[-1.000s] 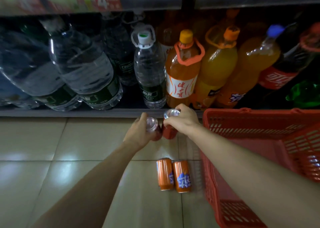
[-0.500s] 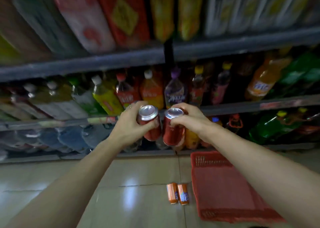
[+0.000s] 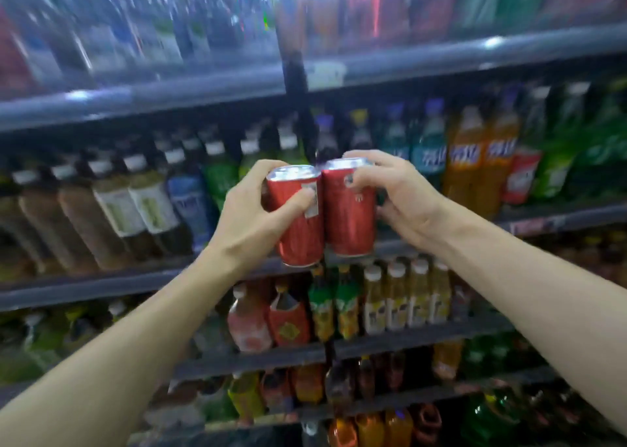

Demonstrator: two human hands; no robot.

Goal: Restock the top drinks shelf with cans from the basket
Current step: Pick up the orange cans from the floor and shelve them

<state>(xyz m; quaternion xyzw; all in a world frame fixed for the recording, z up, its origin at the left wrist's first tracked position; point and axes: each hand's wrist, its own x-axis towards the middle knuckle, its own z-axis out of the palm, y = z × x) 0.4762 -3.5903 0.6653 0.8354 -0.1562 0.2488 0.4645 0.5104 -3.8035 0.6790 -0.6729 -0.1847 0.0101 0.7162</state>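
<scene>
My left hand (image 3: 252, 216) grips a red can (image 3: 300, 234) upright, thumb across its front. My right hand (image 3: 402, 197) grips a second red can (image 3: 349, 216) right beside it; the two cans touch side by side at chest height in front of the shelving. Above them runs the rail of the top shelf (image 3: 441, 59), with blurred cans and bottles standing on it. The basket is out of view.
A dark upright post (image 3: 295, 73) divides the shelving just above the cans. Rows of bottles (image 3: 481, 155) fill the shelf behind my hands, and more bottles (image 3: 393, 297) stand on the lower shelves. The upper part of the view is motion-blurred.
Both hands have lifted the two red cans from near the floor up past the lower shelves. The view has tilted upward; the basket and the orange cans on the floor have dropped out of sight.
</scene>
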